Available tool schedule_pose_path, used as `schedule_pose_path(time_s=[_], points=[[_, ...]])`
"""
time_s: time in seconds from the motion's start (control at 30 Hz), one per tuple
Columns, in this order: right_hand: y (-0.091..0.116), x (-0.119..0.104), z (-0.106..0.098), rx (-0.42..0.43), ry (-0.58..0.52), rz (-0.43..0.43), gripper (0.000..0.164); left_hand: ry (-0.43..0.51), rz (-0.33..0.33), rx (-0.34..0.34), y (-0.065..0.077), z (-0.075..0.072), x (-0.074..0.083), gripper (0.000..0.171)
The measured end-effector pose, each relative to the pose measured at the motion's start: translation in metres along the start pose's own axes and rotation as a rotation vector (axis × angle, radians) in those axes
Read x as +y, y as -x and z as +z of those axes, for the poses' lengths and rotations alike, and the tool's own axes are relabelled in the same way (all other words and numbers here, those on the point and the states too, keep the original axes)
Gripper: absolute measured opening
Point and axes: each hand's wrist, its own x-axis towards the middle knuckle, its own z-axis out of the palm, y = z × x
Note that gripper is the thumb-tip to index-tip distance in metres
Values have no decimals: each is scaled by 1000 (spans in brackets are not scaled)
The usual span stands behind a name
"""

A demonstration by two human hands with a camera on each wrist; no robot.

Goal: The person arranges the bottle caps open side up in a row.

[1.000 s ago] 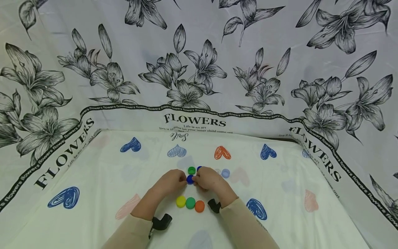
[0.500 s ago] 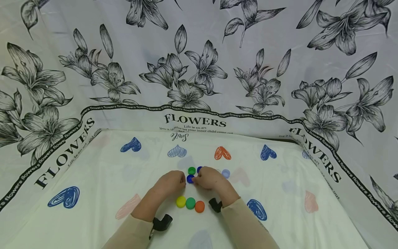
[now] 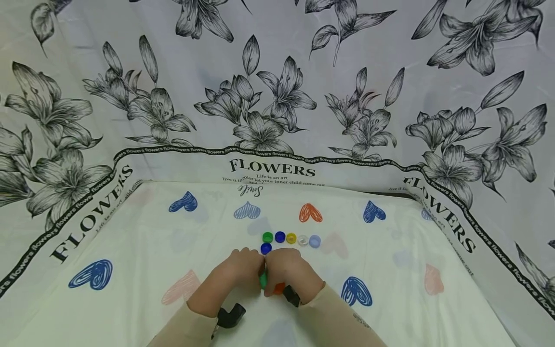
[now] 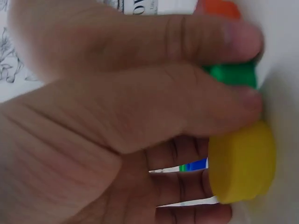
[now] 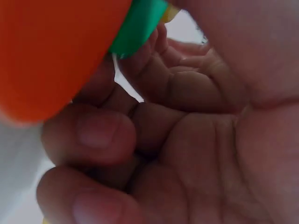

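Observation:
In the head view my left hand (image 3: 243, 267) and right hand (image 3: 286, 264) meet over the near row of bottle caps. Between them a green cap (image 3: 263, 280) shows, with both thumbs and curled fingers close round it. An orange cap (image 3: 279, 288) peeks out under my right hand. The left wrist view has a yellow cap (image 4: 243, 163) just below my left thumb, its far side against the left fingers; in the head view that cap is hidden. Just beyond the hands lies a dark blue cap (image 3: 266, 248).
Farther back runs a row of caps: green (image 3: 267, 237), dark blue (image 3: 280, 236), yellow (image 3: 291, 238), clear (image 3: 302, 240) and light blue (image 3: 314, 241). They lie on a white cloth (image 3: 143, 241) printed with hearts. A flower-printed curtain (image 3: 277, 130) stands behind.
Both hands have left the dark blue cap in front of the far row and come nearer, down to the near row. The dark blue cap stays by the far green one.

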Motion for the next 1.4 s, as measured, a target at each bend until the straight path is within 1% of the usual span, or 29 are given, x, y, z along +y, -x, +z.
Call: schedule_pose_path(time_s=[0.07, 0.1, 0.17, 0.23, 0.37, 0.47, 0.57, 0.63, 0.73, 0.8, 0.87, 0.93, 1.07, 1.17, 1.27, 1.37, 1.4], points=[[0, -1, 1, 15, -9, 5, 34, -4, 2, 13, 0, 2, 2, 21], [0, 0, 1, 18, -21, 3, 34, 2, -10, 12, 0, 2, 3, 20], [0, 2, 0, 18, -65, -11, 33, 24, -16, 13, 1, 2, 3, 19], [0, 6, -2, 19, -115, -34, 31, 56, -5, 25, 1, 0, 1, 17], [-2, 19, -10, 26, -197, -67, 27, 129, 40, 94, -2, -3, -5, 8], [-4, 29, -16, 22, -257, -71, 23, 197, 56, 141, -6, -3, -6, 10], [-6, 38, -20, 10, -309, -77, 16, 259, 54, 171, -11, 1, -7, 17], [-7, 42, -22, 4, -338, -80, 13, 273, 53, 201, -16, 5, -8, 22], [-10, 48, -24, 17, -388, -70, 13, 276, 36, 238, -24, 13, -9, 22], [-11, 50, -24, 34, -436, -43, 14, 275, 26, 250, -29, 17, -9, 19], [-13, 52, -24, 54, -492, -14, 14, 283, 20, 251, -31, 20, -7, 16], [-13, 54, -24, 69, -543, 20, 14, 289, 14, 247, -31, 21, -5, 18], [-15, 55, -26, 98, -585, 82, 11, 291, 14, 244, -26, 20, 0, 26], [-15, 56, -27, 112, -586, 105, 11, 290, 17, 238, -25, 19, 1, 30], [-15, 56, -28, 111, -589, 105, 12, 302, 19, 227, -25, 19, 1, 31], [-12, 56, -29, 97, -561, 92, 12, 306, 22, 214, -24, 18, 2, 28], [-11, 56, -30, 89, -536, 86, 12, 299, 21, 209, -23, 18, 2, 23]])
